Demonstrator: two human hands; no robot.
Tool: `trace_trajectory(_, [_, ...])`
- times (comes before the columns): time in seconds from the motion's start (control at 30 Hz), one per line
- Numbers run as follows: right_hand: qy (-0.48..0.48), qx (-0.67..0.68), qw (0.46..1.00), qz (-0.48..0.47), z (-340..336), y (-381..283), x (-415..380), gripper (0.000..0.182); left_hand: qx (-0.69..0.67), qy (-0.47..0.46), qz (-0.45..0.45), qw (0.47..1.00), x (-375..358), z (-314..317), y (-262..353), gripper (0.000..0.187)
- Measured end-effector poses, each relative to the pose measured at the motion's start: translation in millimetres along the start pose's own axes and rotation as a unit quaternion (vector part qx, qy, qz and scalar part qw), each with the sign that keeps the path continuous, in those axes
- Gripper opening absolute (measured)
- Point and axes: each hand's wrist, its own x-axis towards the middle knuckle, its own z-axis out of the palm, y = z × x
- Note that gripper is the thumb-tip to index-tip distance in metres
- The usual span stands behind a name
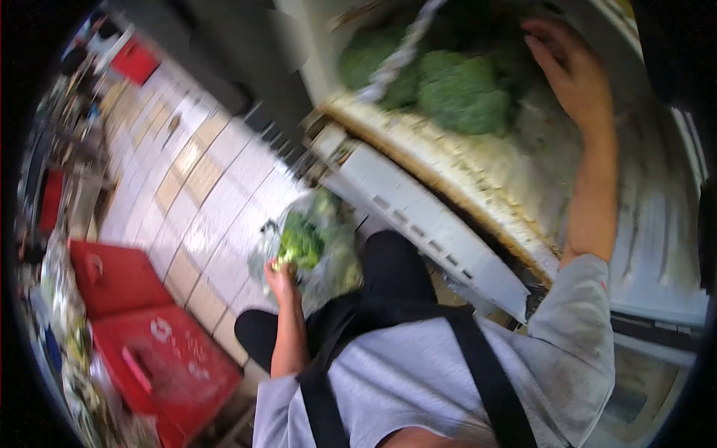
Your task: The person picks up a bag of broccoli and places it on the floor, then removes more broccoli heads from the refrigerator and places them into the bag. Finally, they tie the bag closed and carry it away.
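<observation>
My left hand (281, 278) is closed on the pale stem of a small piece of broccoli (302, 237), low over the floor by my knees. Beside and under it is a clear plastic bag (340, 257) with green and pale contents, hard to make out. My right hand (569, 71) reaches inside a white fridge-like cabinet, its fingers extended and thumb apart, with nothing visible in it. To its left, large broccoli heads (463, 91) lie in a heap within the cabinet. A twisted whitish plastic strip (396, 63) hangs across them.
The cabinet's stained front ledge (448, 164) and a vented white panel (426, 224) stand before me. Red boxes (160, 351) sit on the left, beside bagged produce (67, 299). Light floor tiles (213, 205) run between, and another red container (134, 61) stands farther back.
</observation>
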Motion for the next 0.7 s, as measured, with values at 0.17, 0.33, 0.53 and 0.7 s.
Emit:
trace_trajectory(0.17, [-0.206,0.150,0.948,-0.188,32,-91,-37,0.039,-0.255,-0.128,-0.015,0.958,-32,11,86,0.042])
trace_trajectory(0.33, [-0.276,0.341,0.872,-0.219,73,-132,-61,0.075,-0.296,-0.367,0.031,0.881,-92,99,166,0.056])
trace_trajectory(0.53, [-0.247,0.268,0.907,-0.209,15,-112,-61,0.069,-0.171,-0.479,0.118,0.853,-136,152,194,0.089])
trace_trajectory(0.7, [-0.116,0.104,0.987,0.045,-63,-34,-42,0.067,0.277,-0.376,0.124,0.875,12,100,41,0.068])
